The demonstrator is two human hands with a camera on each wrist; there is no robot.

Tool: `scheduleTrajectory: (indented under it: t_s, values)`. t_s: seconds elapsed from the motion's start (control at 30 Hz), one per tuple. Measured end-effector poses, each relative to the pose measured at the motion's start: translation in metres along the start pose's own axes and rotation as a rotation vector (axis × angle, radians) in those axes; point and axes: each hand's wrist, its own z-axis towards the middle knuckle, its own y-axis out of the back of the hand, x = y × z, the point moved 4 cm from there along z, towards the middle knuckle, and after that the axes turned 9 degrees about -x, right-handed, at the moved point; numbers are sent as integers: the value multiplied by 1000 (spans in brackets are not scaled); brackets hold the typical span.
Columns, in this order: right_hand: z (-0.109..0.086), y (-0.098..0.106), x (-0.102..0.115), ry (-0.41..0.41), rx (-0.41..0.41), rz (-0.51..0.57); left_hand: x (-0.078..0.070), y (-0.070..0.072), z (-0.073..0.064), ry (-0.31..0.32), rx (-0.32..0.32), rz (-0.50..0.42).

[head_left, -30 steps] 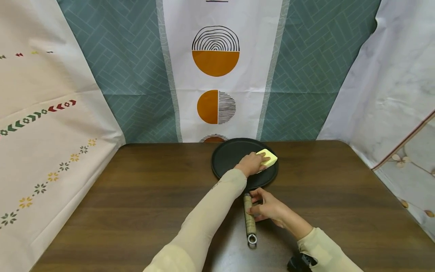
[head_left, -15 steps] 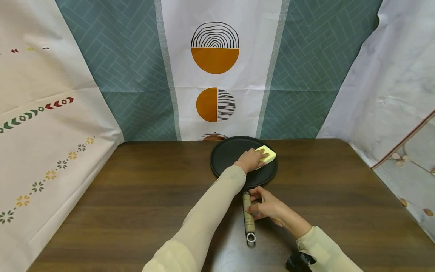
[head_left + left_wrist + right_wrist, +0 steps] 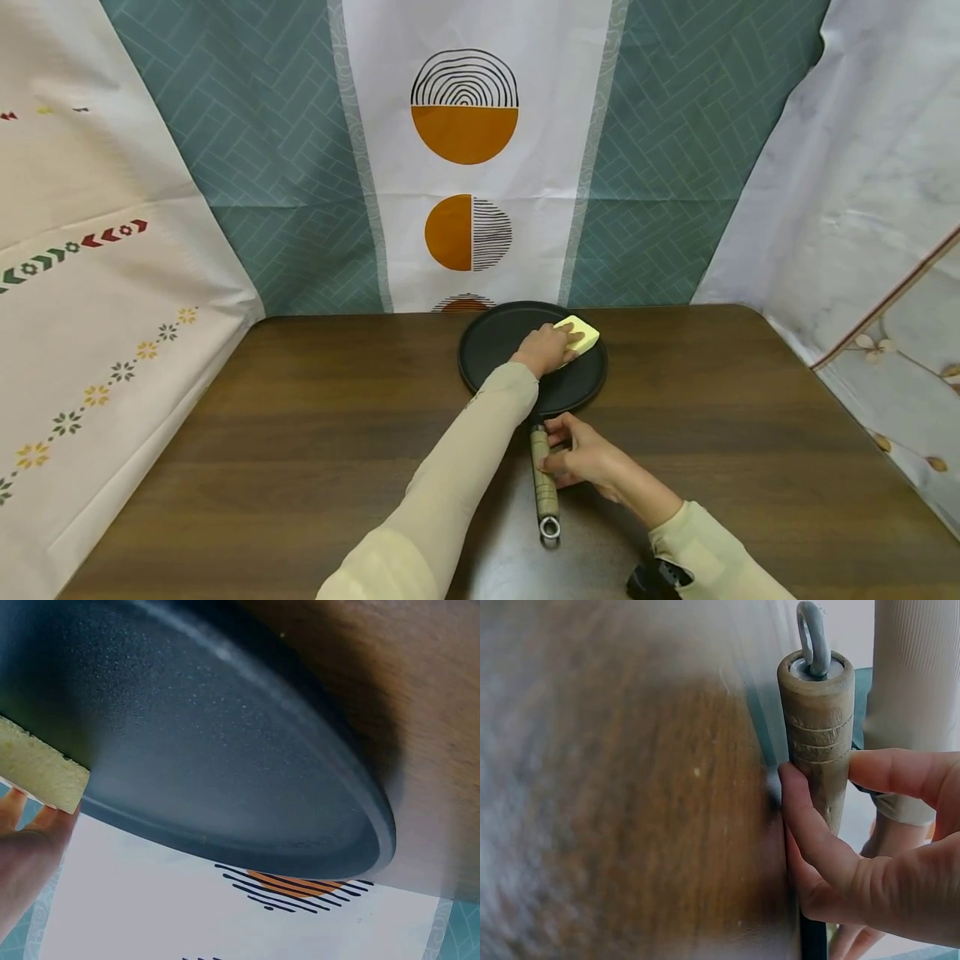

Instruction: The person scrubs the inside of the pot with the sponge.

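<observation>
A round black flat pan point(image 3: 491, 346) lies toward the far side of the table, its wooden handle point(image 3: 546, 492) pointing at me. My left hand point(image 3: 546, 348) reaches over the pan and grips a yellow sponge point(image 3: 585, 336) against its right half. In the left wrist view, fingertips press along the side of the sponge point(image 3: 41, 765), and small specks dot the dark pan surface point(image 3: 195, 742). With thumb and fingers, my right hand point(image 3: 588, 458) pinches the upper part of the handle. The right wrist view shows the handle point(image 3: 821, 712) between them, a metal ring at its end.
The brown wooden table point(image 3: 300, 450) extends to both sides of the pan. Behind it hangs a teal and white patterned cloth point(image 3: 465, 183), with pale cloths at left and right. A black device point(image 3: 660, 577) sits at the right sleeve.
My left hand has shifted the sponge slightly left and toward the far rim within the pan. The right hand keeps its hold on the handle. The head view has turned slightly.
</observation>
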Motion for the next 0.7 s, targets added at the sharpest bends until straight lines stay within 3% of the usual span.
scheduleTrajectory:
  t_s: [0.7]
  values:
    - [1,-1,-3,0,-26,-11,8,0,3,62,2,-10]
